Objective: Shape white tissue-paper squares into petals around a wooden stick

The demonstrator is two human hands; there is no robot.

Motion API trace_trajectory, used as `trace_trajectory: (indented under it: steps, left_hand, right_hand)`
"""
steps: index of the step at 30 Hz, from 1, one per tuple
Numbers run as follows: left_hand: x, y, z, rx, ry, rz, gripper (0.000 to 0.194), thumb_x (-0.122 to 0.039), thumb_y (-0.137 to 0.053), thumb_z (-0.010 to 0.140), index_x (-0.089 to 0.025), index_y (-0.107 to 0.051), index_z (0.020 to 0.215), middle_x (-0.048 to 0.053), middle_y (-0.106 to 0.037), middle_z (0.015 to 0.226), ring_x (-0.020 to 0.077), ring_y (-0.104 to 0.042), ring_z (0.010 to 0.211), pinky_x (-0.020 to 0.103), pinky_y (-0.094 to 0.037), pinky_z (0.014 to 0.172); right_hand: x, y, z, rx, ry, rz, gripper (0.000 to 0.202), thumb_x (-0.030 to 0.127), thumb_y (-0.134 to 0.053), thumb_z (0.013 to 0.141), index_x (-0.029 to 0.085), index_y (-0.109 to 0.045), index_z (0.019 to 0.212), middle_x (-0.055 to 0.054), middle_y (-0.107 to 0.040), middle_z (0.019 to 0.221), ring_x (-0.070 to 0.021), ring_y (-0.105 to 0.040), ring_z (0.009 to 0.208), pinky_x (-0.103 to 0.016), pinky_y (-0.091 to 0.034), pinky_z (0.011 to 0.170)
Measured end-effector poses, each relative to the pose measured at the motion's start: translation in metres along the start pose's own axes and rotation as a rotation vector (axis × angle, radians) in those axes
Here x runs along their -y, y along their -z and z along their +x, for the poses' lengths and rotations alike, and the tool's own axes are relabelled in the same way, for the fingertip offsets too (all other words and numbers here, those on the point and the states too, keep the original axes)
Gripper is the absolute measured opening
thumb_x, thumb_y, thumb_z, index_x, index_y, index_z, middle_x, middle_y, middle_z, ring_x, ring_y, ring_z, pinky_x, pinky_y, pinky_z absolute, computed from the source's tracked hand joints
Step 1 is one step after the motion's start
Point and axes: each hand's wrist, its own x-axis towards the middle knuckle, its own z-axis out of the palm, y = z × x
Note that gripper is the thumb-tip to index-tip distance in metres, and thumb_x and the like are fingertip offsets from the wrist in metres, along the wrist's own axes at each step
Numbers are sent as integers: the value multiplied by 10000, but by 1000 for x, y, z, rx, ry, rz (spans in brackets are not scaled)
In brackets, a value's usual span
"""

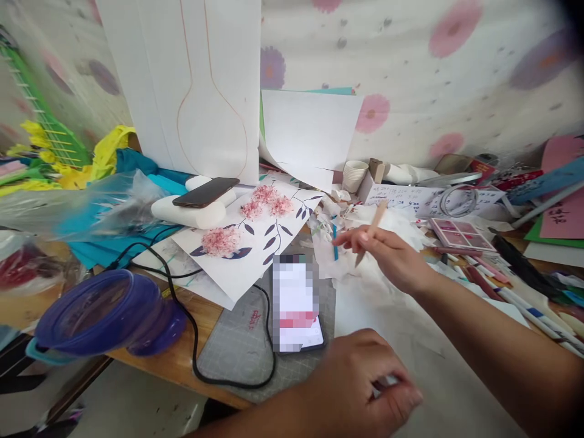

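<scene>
A pointed wooden stick (378,220) is pinched between the thumb and fingers of the right hand (392,255), tilted with its sharper end down, over the white paper on the right half of the bench (201,359). A thin blue strip (335,241) lies just beside that hand's fingertips.

The left hand (365,377), nearer, is loosely curled, its thumb towards the bent fingers; a pale patch shows in the gap, and whether it holds anything I cannot tell. To its left, a lit phone (298,304) lies on a grey cutting mat (237,347), with a black cable (196,340) looping across the mat.

Farther left is a sheet with pink flowers and dark leaves (250,274); beside it, a dark phone (207,191) rests on white rolls (189,213). A purple container (100,316) is at the near left.

At the far side stand a white board with a vase-like outline (219,79) and stacked paper cups (354,176). A pink palette (463,234) lies to the right, with assorted pens (524,310) nearer.
</scene>
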Motion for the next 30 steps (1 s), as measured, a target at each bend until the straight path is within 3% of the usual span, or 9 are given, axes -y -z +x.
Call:
trace_trajectory:
  steps: [4,8,12,15,20,26,30]
  left_hand:
    - [-18,2,5,-63,274,-52,132,-220,-576,786,-141,-665,729,73,-641,770,172,-599,721,260,-461,652]
    - [-31,-1,21,-59,533,-324,196,-163,-572,787,-193,-611,977,18,-655,852,122,-580,653,230,-424,585]
    - [-35,1,47,-161,465,-553,271,-182,-618,836,-192,-509,1084,25,-680,954,110,-632,720,255,-468,717]
    - [-30,0,60,-222,452,-610,196,-210,-647,851,-179,-530,1005,23,-694,913,112,-652,710,250,-470,704]
    - [-21,-2,58,-235,511,-686,121,-228,-645,863,-168,-542,883,19,-708,842,115,-662,665,232,-473,640]
    - [-23,0,54,-176,592,-691,187,-339,-518,946,-195,-437,858,10,-688,655,96,-596,497,191,-423,503]
    - [-23,-1,53,-186,589,-658,209,-357,-514,948,-197,-427,845,-14,-659,601,77,-572,472,170,-401,493]
  right_hand:
    - [-4,29,-49,-94,-1,92,417,495,-420,966,203,-596,724,-29,-568,756,-170,-519,748,-292,-435,687]
    - [-10,39,-90,-187,-56,309,396,528,-485,932,214,-708,838,-22,-589,683,-132,-508,619,-238,-424,551]
    - [-7,36,-105,-253,10,571,324,487,-562,908,220,-738,963,-42,-692,755,-146,-657,706,-241,-531,660]
    - [-3,34,-107,-263,75,606,190,362,-625,903,237,-725,1003,-29,-722,789,-137,-683,771,-236,-546,747]
    - [2,30,-110,-262,75,621,153,225,-683,867,283,-713,1005,2,-741,791,-127,-703,765,-226,-561,727]
    - [6,28,-112,-275,17,523,86,233,-710,839,274,-708,914,-3,-696,777,-126,-659,729,-228,-527,656]
    - [8,29,-110,-259,88,414,53,242,-678,867,274,-701,902,-10,-661,817,-138,-614,818,-258,-493,737]
